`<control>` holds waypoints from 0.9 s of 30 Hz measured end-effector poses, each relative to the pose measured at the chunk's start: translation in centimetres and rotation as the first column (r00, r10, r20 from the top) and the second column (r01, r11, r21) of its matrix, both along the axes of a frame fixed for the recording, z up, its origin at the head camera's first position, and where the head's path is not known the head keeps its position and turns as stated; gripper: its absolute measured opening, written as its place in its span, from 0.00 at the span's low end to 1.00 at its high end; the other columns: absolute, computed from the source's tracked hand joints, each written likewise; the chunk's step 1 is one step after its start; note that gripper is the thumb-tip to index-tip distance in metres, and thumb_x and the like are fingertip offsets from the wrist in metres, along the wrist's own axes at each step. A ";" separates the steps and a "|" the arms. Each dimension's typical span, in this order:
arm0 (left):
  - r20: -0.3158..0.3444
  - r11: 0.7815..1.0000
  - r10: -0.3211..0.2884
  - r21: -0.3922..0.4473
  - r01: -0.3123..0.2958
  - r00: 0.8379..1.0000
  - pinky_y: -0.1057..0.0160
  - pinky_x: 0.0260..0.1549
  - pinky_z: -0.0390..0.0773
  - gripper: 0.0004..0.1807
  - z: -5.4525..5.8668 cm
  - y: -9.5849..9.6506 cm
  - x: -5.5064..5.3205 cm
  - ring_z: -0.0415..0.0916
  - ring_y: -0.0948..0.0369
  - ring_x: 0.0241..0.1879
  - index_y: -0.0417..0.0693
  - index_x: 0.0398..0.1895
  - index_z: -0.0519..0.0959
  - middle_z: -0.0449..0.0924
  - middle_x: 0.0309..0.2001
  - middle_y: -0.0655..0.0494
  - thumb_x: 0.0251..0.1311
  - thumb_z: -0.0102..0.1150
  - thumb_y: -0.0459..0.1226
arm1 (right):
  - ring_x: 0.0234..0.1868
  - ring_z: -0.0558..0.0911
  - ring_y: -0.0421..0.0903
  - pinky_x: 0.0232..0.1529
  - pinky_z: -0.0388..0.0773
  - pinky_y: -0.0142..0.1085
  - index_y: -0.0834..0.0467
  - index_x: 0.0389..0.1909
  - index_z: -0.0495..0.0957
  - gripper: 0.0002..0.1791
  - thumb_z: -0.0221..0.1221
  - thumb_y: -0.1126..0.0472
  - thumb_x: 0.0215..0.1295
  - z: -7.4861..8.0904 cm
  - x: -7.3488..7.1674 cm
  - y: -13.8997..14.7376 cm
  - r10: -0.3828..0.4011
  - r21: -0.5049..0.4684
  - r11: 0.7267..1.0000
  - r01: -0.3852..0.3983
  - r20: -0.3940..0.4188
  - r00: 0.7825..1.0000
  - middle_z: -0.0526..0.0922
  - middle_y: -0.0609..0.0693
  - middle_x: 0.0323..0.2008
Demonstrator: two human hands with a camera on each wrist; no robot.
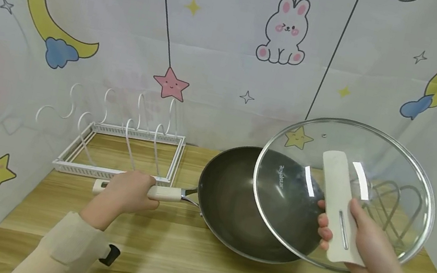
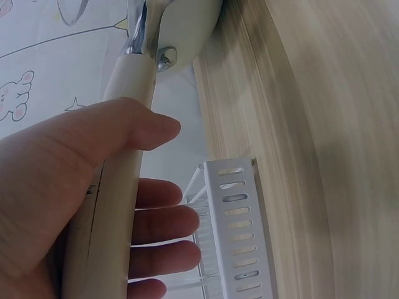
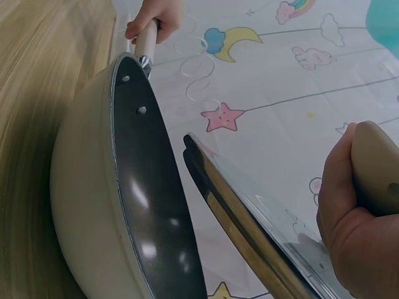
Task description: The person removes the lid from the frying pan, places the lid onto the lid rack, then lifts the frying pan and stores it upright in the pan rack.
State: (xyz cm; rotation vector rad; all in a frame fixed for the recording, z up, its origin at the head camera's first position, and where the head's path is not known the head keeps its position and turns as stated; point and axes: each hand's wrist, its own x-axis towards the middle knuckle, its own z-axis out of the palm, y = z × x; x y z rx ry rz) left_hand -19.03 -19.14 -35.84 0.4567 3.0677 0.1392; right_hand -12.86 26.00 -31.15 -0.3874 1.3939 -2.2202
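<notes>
A dark-lined wok [image 1: 229, 197] with a cream outside [image 3: 81, 180] sits on the wooden table. My left hand [image 1: 129, 191] grips its cream handle [image 1: 166, 193]; in the left wrist view the thumb lies across the handle [image 2: 106, 205] and the fingers come round the other side. My right hand [image 1: 377, 257] holds a large clear glass lid [image 1: 304, 171] by its long cream grip [image 1: 333, 186]. Tilted, the lid overlaps the wok's right part in the head view. A gap shows between lid [image 3: 249, 212] and wok rim in the right wrist view.
Behind my left hand stands a white rack [image 1: 125, 131] with curved wire dividers on the wooden table [image 1: 185, 272]. More curved wires [image 1: 396, 207] show through the lid at the right. A printed cloth [image 1: 226, 45] hangs along the back and sides.
</notes>
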 end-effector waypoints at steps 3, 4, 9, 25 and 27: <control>0.006 1.000 0.001 -0.001 -0.001 1.000 0.61 0.16 0.62 0.14 0.0 0.0 0.1 0.63 0.61 0.19 0.53 0.17 0.69 0.68 0.18 0.59 0.43 0.62 0.48 | 0.33 0.79 0.43 0.35 0.82 0.35 0.57 0.59 0.60 0.28 0.27 0.42 0.74 0.1 -0.1 0.1 -0.013 0.014 1.000 0.013 -0.001 1.000 0.78 0.50 0.38; 0.006 1.000 0.001 -0.001 -0.001 1.000 0.61 0.16 0.62 0.14 0.0 0.0 0.1 0.63 0.61 0.19 0.53 0.17 0.69 0.68 0.18 0.59 0.43 0.62 0.48 | 0.33 0.79 0.43 0.35 0.82 0.35 0.58 0.59 0.59 0.28 0.27 0.41 0.74 0.2 -0.1 0.2 -0.015 0.015 1.000 0.015 0.000 1.000 0.78 0.50 0.38; 0.006 1.000 0.006 -0.002 -0.006 1.000 0.61 0.16 0.62 0.13 0.1 0.0 0.2 0.64 0.60 0.20 0.53 0.17 0.70 0.68 0.18 0.59 0.43 0.62 0.48 | 0.33 0.79 0.44 0.35 0.82 0.36 0.57 0.59 0.61 0.28 0.27 0.42 0.74 0.4 -0.2 0.4 -0.007 -0.008 1.000 0.007 0.001 1.000 0.78 0.51 0.38; 0.034 0.998 0.008 0.061 -0.011 0.999 0.60 0.21 0.69 0.22 0.5 0.3 0.2 0.68 0.61 0.22 0.48 0.33 0.77 0.75 0.24 0.59 0.42 0.66 0.55 | 0.33 0.79 0.44 0.35 0.82 0.37 0.56 0.59 0.61 0.28 0.29 0.41 0.74 0.4 -0.3 1.5 -0.036 0.019 0.999 0.036 0.000 0.999 0.78 0.52 0.37; 0.022 0.998 -0.001 0.066 0.000 1.000 0.60 0.21 0.70 0.26 0.5 0.4 0.2 0.69 0.61 0.22 0.47 0.37 0.78 0.78 0.26 0.58 0.42 0.65 0.56 | 0.33 0.79 0.44 0.35 0.82 0.37 0.57 0.59 0.61 0.28 0.29 0.41 0.74 0.4 -0.4 1.6 -0.037 0.020 0.999 0.037 0.001 0.999 0.78 0.52 0.37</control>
